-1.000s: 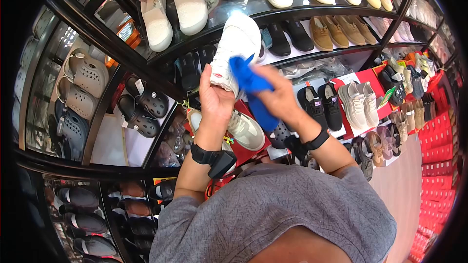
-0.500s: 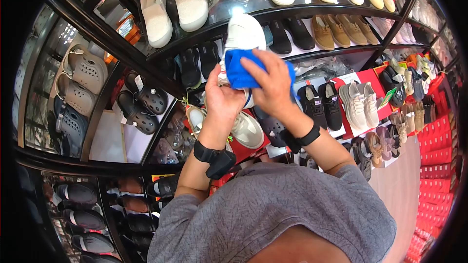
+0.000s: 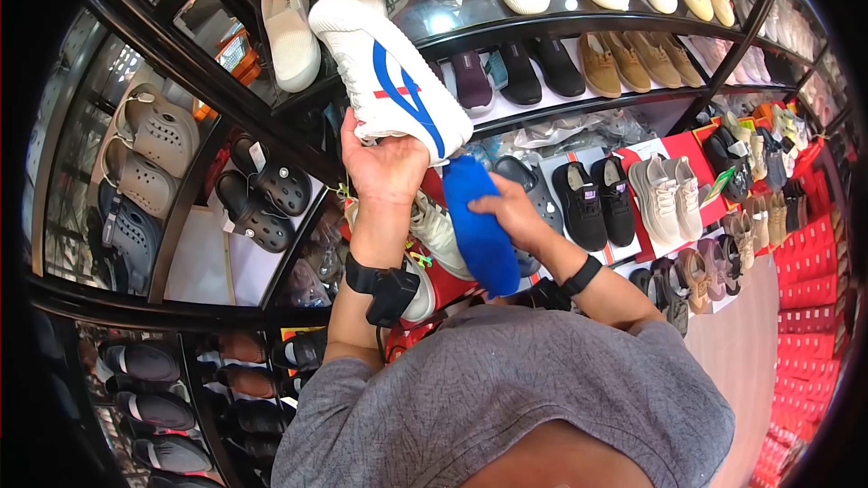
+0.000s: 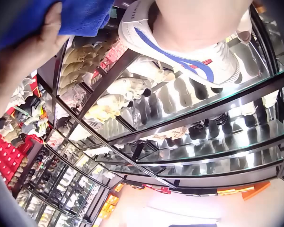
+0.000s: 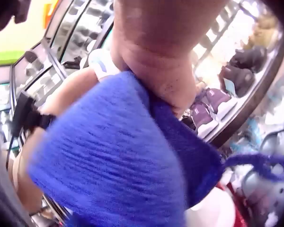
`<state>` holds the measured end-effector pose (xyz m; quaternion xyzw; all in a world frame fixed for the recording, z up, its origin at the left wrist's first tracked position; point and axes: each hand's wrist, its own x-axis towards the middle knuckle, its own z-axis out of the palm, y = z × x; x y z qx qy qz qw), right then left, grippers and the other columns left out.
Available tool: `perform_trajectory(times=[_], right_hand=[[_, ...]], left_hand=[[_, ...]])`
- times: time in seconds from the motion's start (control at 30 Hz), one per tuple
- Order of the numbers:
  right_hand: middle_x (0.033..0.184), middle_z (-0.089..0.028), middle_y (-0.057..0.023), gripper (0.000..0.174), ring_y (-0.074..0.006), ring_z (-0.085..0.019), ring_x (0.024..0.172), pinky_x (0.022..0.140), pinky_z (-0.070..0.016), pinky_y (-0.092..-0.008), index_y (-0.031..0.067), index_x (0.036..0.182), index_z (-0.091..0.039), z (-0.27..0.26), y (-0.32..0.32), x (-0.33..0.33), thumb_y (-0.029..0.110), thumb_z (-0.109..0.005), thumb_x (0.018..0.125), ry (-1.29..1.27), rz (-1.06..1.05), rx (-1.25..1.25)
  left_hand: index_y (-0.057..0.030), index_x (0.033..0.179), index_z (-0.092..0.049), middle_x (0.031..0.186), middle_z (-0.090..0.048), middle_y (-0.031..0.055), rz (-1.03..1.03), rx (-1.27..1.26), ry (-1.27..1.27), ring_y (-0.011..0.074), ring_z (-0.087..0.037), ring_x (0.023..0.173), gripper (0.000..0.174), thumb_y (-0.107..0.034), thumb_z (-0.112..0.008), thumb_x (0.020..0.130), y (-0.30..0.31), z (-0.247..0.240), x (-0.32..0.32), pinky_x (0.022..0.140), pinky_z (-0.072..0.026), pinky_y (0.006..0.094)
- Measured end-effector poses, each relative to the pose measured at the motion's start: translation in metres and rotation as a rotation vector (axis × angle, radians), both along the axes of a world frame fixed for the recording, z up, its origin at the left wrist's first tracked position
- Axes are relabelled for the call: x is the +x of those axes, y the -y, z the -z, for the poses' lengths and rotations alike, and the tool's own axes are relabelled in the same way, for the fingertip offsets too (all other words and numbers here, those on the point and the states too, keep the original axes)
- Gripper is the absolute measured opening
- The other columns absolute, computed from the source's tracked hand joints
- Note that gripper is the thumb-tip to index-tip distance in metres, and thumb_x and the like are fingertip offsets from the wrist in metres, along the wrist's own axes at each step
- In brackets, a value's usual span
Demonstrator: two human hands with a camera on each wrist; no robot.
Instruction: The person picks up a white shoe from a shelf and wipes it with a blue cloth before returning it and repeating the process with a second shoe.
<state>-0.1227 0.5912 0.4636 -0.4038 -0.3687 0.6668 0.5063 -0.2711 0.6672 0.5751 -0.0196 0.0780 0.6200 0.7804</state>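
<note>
We see a white shoe (image 3: 389, 81) with smooth sides, curved blue stripes, a short red bar and a ribbed rim round its rounded toe. The left hand (image 3: 389, 167) holds it up by the heel end, palm upward, its fingers mostly hidden behind the shoe. The right hand (image 3: 520, 217) pinches a blue cloth (image 3: 479, 226), soft and folded, its thumb on top and the lower end hanging free. In the head view the cloth's upper end meets the heel; we cannot tell whether they touch.

The shoe's toe overlaps white slip-ons (image 3: 291, 36) on the glass shelf, whose dark front edge (image 3: 561, 23) curves past on the right. Beneath the cloth sit pale sneakers (image 3: 438, 230), leaving little open room there.

The right wrist view alone shows the cloth's fuzzy, creased nap and a narrow strip trailing from it. The left wrist view adds orange boxes (image 4: 111, 205) well beyond the shoe.
</note>
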Motion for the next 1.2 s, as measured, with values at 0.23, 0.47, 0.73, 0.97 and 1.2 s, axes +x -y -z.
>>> perform_trajectory(times=[0.23,0.47,0.73,0.97,1.2], right_hand=[[0.093,-0.065,-0.018,0.027,-0.0282,-0.065,0.08,0.076,-0.0541,-0.0416,-0.0046,0.102,-0.057,-0.012,-0.035,0.001,0.016,-0.054,0.084,-0.915,-0.289,-0.461],[0.095,-0.065,-0.0161,0.028,-0.0272,-0.065,0.081,0.075,-0.0539,-0.0387,-0.002,0.104,-0.058,-0.023,-0.003,0.015,0.017,-0.054,0.084,-0.746,-0.165,-0.481],[0.097,-0.064,-0.0114,0.027,-0.0213,-0.064,0.082,0.075,-0.0536,-0.0356,0.0013,0.109,-0.056,-0.04,-0.03,0.051,0.007,-0.056,0.082,-0.369,0.133,-0.016],[0.104,-0.064,-0.0094,0.035,-0.0139,-0.062,0.09,0.079,-0.0503,-0.0276,-0.0004,0.117,-0.054,-0.053,-0.007,0.035,0.003,-0.054,0.082,-0.178,0.16,0.124],[0.111,-0.061,-0.0164,0.044,-0.0249,-0.063,0.096,0.088,-0.0502,-0.0351,-0.0044,0.121,-0.049,-0.06,0.021,0.082,0.002,-0.057,0.078,-0.55,0.054,0.107]], left_hand=[[-0.0066,0.13,-0.046,0.131,-0.051,0.011,0.238,0.321,0.018,0.027,-0.046,0.121,0.051,-0.039,-0.049,0.091,0.006,0.011,0.013,0.107,-0.0296,0.0463],[-0.0082,0.129,-0.047,0.129,-0.052,0.0096,0.174,0.286,-0.182,0.0276,-0.048,0.119,0.051,-0.036,-0.055,0.087,0.004,0.014,0.003,0.104,-0.033,0.0457],[0.0037,0.122,-0.047,0.115,-0.059,0.0143,0.553,0.582,-0.479,0.0258,-0.058,0.106,0.054,-0.019,-0.059,0.075,0.006,0.027,-0.025,0.095,-0.0435,0.0377],[0.003,0.112,-0.051,0.099,-0.06,0.0065,0.584,0.767,-0.977,0.0113,-0.057,0.087,0.045,-0.012,-0.065,0.071,0.015,0.003,-0.014,0.077,-0.0446,0.0229],[-0.0002,0.097,-0.056,0.085,-0.059,0.0023,0.491,0.819,-1.248,0.0079,-0.054,0.075,0.031,-0.015,-0.067,0.073,-0.011,-0.023,-0.019,0.065,-0.0407,0.0196]])
